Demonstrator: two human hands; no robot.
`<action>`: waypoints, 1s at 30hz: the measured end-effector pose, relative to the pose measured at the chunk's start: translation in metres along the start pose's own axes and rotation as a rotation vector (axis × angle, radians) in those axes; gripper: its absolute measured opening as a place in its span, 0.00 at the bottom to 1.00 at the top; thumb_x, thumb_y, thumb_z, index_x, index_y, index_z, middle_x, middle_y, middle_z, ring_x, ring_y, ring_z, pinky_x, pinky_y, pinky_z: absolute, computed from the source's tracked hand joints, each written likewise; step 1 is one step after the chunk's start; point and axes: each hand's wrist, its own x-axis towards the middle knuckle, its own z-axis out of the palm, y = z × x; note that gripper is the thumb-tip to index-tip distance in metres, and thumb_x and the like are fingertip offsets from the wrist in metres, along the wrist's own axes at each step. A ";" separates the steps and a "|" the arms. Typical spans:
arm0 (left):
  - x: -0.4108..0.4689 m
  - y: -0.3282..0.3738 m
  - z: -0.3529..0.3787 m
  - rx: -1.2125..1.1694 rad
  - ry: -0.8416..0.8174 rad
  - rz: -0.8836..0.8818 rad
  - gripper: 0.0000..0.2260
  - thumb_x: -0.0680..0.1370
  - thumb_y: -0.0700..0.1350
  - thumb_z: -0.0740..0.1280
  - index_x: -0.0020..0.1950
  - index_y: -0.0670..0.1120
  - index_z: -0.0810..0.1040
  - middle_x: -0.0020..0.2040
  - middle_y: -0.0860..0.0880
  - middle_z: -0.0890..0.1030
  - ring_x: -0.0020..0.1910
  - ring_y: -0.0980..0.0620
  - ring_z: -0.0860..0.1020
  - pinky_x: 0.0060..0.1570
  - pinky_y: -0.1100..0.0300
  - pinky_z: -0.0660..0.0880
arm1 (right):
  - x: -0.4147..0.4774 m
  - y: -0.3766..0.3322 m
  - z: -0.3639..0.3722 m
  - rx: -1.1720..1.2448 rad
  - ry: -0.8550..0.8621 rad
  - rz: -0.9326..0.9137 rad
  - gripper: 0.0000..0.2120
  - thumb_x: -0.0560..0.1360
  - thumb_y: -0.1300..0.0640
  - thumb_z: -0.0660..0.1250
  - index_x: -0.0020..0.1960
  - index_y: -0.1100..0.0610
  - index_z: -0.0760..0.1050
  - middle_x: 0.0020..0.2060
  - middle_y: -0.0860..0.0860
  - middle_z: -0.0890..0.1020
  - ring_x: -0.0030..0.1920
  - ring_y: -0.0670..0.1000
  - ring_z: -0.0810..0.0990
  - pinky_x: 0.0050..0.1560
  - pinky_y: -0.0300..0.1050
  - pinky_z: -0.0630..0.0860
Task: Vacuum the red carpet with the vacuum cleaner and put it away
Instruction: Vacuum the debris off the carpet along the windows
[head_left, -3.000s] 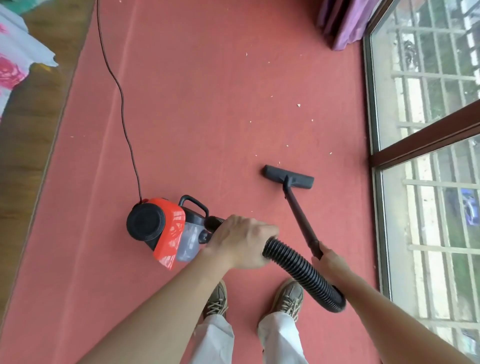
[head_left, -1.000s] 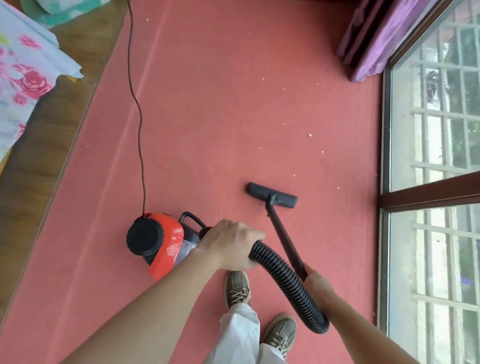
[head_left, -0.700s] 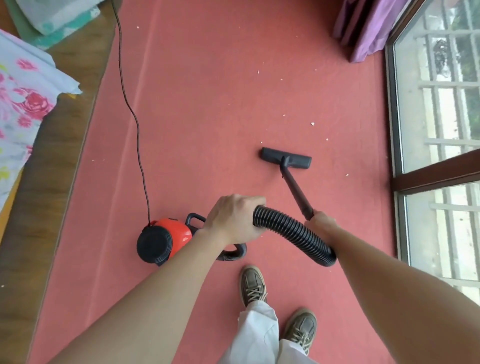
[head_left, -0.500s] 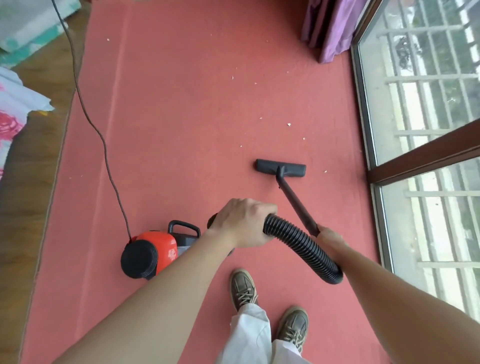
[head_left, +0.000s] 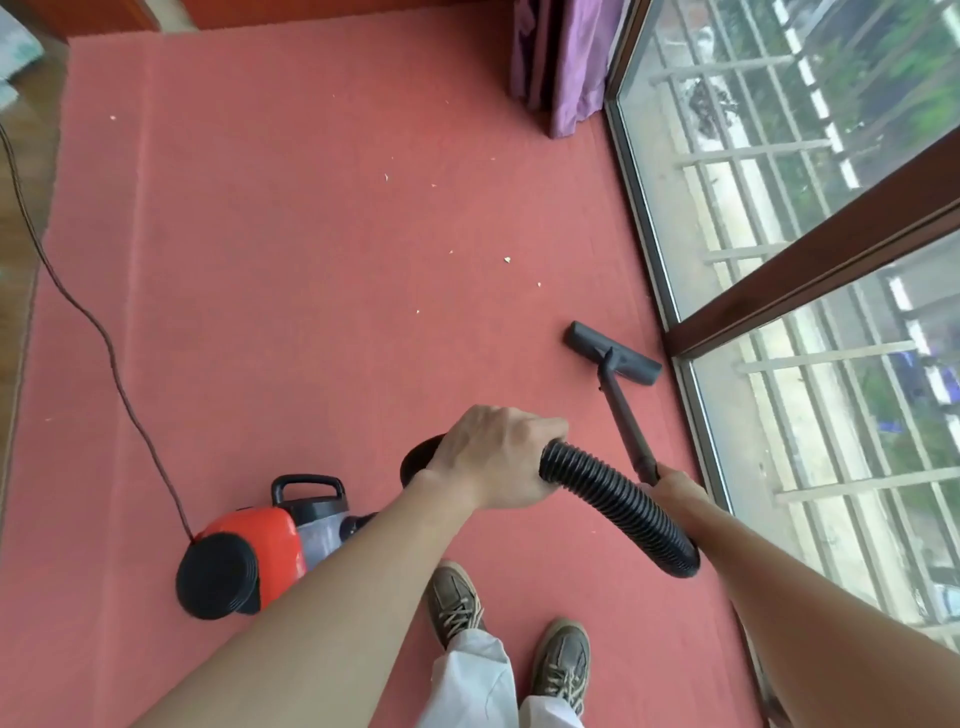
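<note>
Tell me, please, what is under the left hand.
The left hand grips the black ribbed hose, which comes out on both sides of it. The stretch of hose inside the grip is covered, and so is the red carpet right below.

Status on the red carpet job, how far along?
Done: the red carpet near the brown shoes shows no specks. In hand: left hand grips the black ribbed hose, right hand holds the black wand, grey flat nozzle down beside the window frame. Left: white crumbs scattered ahead of the nozzle; the red-and-black canister vacuum sits out, thin dark cord attached, not put away.
</note>
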 end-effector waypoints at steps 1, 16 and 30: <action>-0.003 -0.007 -0.003 -0.002 0.018 -0.007 0.09 0.68 0.48 0.68 0.36 0.51 0.67 0.27 0.55 0.69 0.25 0.47 0.68 0.28 0.60 0.64 | 0.003 -0.008 0.002 -0.008 0.000 -0.010 0.19 0.77 0.53 0.63 0.67 0.54 0.73 0.48 0.56 0.82 0.47 0.58 0.80 0.46 0.43 0.72; -0.079 -0.091 -0.048 -0.017 0.048 -0.211 0.16 0.65 0.47 0.70 0.35 0.56 0.61 0.25 0.57 0.62 0.27 0.50 0.65 0.31 0.60 0.61 | -0.025 -0.139 0.077 -0.322 -0.319 -0.376 0.23 0.77 0.46 0.63 0.71 0.45 0.69 0.56 0.55 0.82 0.55 0.57 0.80 0.56 0.48 0.76; -0.099 -0.154 -0.081 -0.011 0.153 -0.422 0.08 0.65 0.46 0.70 0.36 0.48 0.71 0.26 0.52 0.72 0.26 0.47 0.71 0.28 0.60 0.66 | 0.016 -0.247 0.102 -0.421 -0.127 -0.360 0.23 0.77 0.51 0.61 0.72 0.46 0.67 0.52 0.56 0.81 0.46 0.58 0.78 0.47 0.46 0.75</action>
